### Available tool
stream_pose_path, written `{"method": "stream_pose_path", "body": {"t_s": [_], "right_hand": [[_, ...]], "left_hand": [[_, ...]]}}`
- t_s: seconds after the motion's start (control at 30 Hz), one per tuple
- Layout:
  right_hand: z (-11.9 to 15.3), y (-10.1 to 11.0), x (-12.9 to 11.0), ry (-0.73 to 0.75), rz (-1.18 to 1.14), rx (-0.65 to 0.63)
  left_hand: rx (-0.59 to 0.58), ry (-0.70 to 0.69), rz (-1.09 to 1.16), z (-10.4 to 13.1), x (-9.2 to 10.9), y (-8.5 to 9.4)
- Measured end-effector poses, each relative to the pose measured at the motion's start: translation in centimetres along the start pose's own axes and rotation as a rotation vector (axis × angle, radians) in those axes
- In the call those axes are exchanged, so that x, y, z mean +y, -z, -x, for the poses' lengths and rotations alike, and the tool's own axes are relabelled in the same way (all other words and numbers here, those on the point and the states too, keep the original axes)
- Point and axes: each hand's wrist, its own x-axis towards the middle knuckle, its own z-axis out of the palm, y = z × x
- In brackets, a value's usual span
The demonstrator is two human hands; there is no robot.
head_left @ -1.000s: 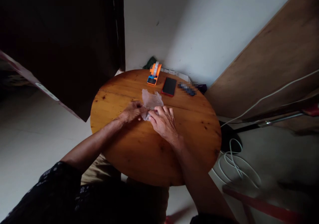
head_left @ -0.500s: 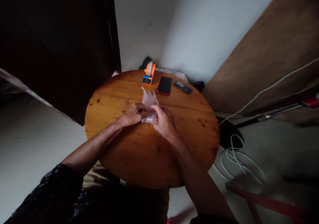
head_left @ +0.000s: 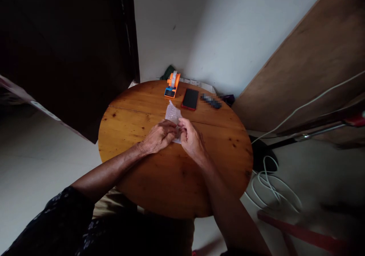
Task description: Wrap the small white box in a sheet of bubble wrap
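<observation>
A small piece of whitish, see-through bubble wrap lies on the round wooden table, its far end sticking out beyond my hands. My left hand lies over its left and near part, fingers curled and pressing on it. From the right, my right hand pinches the wrap's right edge with thumb and fingers. The fingertips of both hands almost meet. Anything inside the wrap is hidden by the hands.
An orange and blue tape dispenser stands at the table's far side, beside a black phone with a red edge and a blurred dark object. White cable lies coiled on the floor at right, near a red bar.
My left hand has moved right and flattened over the wrap, covering more of its near part. The wrap's far end looks narrower. My right hand stays at the right edge.
</observation>
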Motion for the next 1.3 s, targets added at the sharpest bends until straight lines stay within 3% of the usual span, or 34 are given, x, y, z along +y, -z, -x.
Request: {"method": "stream_pose_path", "body": {"t_s": [0.3,0.43,0.57,0.7,0.8,1.13,1.3], "right_hand": [[-0.6,1.3,1.1,-0.113,-0.064,-0.021],[-0.6,1.8,2.1,-0.17,0.057,-0.013],[-0.2,2.4,2.5,-0.34,0.189,-0.055],[0.1,2.5,2.5,-0.534,0.153,-0.161],[0.4,2.2,2.6,-0.614,0.066,-0.115],[-0.3,0.0,1.8,-0.58,-0.213,0.099],[-1.3,-1.0,0.9,-0.569,-0.294,0.117]], "left_hand": [[0.037,-0.055,0.002,0.4,-1.4,-0.8],[0.045,-0.092,0.001,0.4,-1.8,-1.3],[0.032,-0.092,-0.015,0.4,-2.1,-1.6],[0.011,-0.08,-0.046,0.5,-2.0,-1.9],[0.017,-0.08,-0.074,0.6,-1.7,-2.0],[-0.034,-0.056,-0.124,0.3,-1.2,-1.8],[-0.032,-0.029,-0.136,0.1,-1.0,-1.7]]}}
